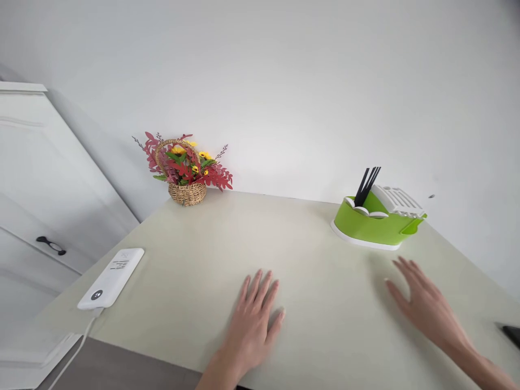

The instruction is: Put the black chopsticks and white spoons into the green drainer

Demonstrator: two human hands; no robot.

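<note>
My left hand [254,319] lies flat on the pale table [309,254] near its front edge, fingers stretched out and holding nothing. My right hand [422,303] hovers a little above the table to the right, fingers extended and slightly apart, empty. It points toward a green cutlery drainer [376,223] with a white base, which holds black chopsticks [366,185] and white spoons. The drainer stands a short way beyond the right fingertips, not touched.
A wicker basket of red and yellow artificial flowers [187,168] stands at the table's back left against the wall. A white power bank [111,279] with a cable lies at the left edge. A white cabinet door [36,206] is further left. A dark object [512,333] shows at the right edge.
</note>
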